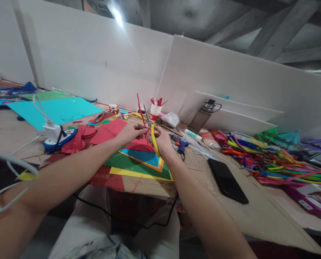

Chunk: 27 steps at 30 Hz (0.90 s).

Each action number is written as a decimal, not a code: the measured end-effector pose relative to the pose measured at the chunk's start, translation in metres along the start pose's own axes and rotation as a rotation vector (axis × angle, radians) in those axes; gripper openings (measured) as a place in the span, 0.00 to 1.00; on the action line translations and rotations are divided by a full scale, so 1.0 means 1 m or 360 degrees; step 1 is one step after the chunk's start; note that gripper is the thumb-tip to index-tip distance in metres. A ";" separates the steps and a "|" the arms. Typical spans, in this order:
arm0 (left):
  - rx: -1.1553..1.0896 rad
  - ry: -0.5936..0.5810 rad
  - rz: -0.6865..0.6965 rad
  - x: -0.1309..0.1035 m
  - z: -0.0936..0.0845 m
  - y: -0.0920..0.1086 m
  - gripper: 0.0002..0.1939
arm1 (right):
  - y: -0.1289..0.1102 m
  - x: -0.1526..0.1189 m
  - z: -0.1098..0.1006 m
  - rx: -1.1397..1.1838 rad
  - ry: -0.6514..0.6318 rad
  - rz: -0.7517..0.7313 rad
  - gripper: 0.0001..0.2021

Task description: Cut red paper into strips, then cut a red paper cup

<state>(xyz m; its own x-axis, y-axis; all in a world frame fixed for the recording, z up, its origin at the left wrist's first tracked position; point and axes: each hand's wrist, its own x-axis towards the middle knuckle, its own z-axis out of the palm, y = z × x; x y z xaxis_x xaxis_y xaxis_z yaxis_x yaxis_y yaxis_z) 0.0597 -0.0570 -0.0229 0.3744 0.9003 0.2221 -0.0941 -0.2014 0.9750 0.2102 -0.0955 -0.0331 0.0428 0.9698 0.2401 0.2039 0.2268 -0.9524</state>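
Above the table's middle, my left hand (133, 132) is closed on a thin red strip (140, 106) that sticks upward; I cannot tell if it is paper or a pipe cleaner. My right hand (161, 138) grips scissors (155, 142) with yellow handles, their blades pointing up and away, close beside the strip. Both hands nearly touch. Beneath them lie red paper (109, 131), a blue sheet with an orange border (142, 158), a green sheet (117, 162) and a yellow sheet (125, 173). My fingers partly hide where the blades and strip meet.
To the right are a black phone (227, 180), a blue glue gun (182, 145), a glue stick (193, 134), a bottle (202, 117) and heaped pipe cleaners (279, 158). Behind stands a paper cup (155, 110) with red sticks. Left are turquoise paper (55, 111) and a blue power strip (59, 140).
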 end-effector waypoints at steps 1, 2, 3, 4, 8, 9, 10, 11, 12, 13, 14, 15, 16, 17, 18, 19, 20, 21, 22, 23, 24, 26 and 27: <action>-0.0064 0.0001 -0.0024 0.000 0.000 0.000 0.10 | -0.002 -0.001 0.000 0.0078 -0.0007 0.0050 0.29; -0.0135 -0.0007 -0.0046 0.000 0.000 0.000 0.11 | -0.004 -0.002 0.000 0.0175 -0.0017 0.0101 0.29; -0.0200 -0.0021 -0.0068 0.000 0.000 0.000 0.12 | -0.006 -0.004 0.000 0.0272 -0.0038 0.0147 0.29; -0.0253 -0.0044 -0.0087 0.000 0.000 0.001 0.13 | -0.008 -0.005 0.001 0.0347 -0.0077 0.0187 0.30; -0.0328 -0.0040 -0.0121 0.000 -0.003 0.004 0.14 | -0.010 -0.005 0.001 0.0470 -0.0150 0.0264 0.31; -0.0328 0.0000 -0.0134 0.000 -0.004 0.005 0.13 | -0.009 -0.004 0.000 0.0446 -0.0124 0.0276 0.31; -0.0326 0.0049 -0.0153 0.000 -0.005 0.005 0.12 | -0.007 -0.002 -0.001 0.0399 -0.0083 0.0284 0.31; -0.0324 0.0099 -0.0179 0.001 -0.006 0.006 0.11 | -0.004 0.001 -0.003 0.0328 -0.0040 0.0288 0.30; -0.0322 0.0139 -0.0212 0.001 -0.008 0.007 0.10 | -0.002 0.004 -0.005 0.0240 0.0004 0.0284 0.28; -0.0318 0.0166 -0.0241 0.002 -0.009 0.008 0.10 | 0.001 0.006 -0.007 0.0132 0.0043 0.0270 0.26; -0.0308 0.0179 -0.0267 0.002 -0.009 0.009 0.09 | 0.003 0.008 -0.009 0.0006 0.0077 0.0247 0.24; -0.0293 0.0180 -0.0285 0.002 -0.010 0.009 0.09 | 0.005 0.009 -0.012 -0.0138 0.0107 0.0218 0.21; -0.0270 0.0175 -0.0296 0.002 -0.010 0.010 0.09 | 0.006 0.010 -0.014 -0.0303 0.0128 0.0182 0.19; -0.0242 0.0163 -0.0300 0.001 -0.010 0.011 0.08 | 0.006 0.009 -0.016 -0.0485 0.0143 0.0140 0.17; -0.0208 0.0149 -0.0296 0.001 -0.009 0.011 0.08 | 0.005 0.008 -0.018 -0.0674 0.0159 0.0093 0.15; -0.0169 0.0137 -0.0282 0.000 -0.009 0.011 0.08 | 0.004 0.007 -0.019 -0.0848 0.0169 0.0050 0.14; -0.0123 0.0122 -0.0261 -0.001 -0.008 0.012 0.08 | 0.003 0.005 -0.019 -0.0990 0.0169 0.0014 0.13; -0.0075 0.0106 -0.0229 -0.002 -0.007 0.012 0.08 | 0.002 0.003 -0.019 -0.1095 0.0159 -0.0013 0.13; -0.0026 0.0092 -0.0192 -0.002 -0.007 0.012 0.07 | 0.001 0.001 -0.019 -0.1168 0.0144 -0.0030 0.13; 0.0023 0.0078 -0.0151 -0.003 -0.006 0.012 0.07 | 0.000 -0.001 -0.018 -0.1224 0.0129 -0.0040 0.14; 0.0068 0.0067 -0.0112 -0.003 -0.006 0.011 0.07 | -0.001 -0.002 -0.018 -0.1284 0.0114 -0.0045 0.14; 0.0143 0.0037 -0.0050 -0.004 -0.005 0.011 0.08 | -0.001 -0.005 -0.017 -0.1448 0.0096 -0.0021 0.15; 0.0177 0.0021 -0.0024 -0.004 -0.005 0.010 0.08 | 0.000 -0.005 -0.016 -0.1538 0.0087 0.0001 0.15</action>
<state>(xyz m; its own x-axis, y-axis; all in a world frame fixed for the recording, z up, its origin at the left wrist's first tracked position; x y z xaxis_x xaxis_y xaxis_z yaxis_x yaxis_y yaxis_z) 0.0525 -0.0611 -0.0143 0.3629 0.9084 0.2078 0.0148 -0.2286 0.9734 0.2259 -0.1023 -0.0314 0.0836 0.9588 0.2714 0.9191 0.0311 -0.3927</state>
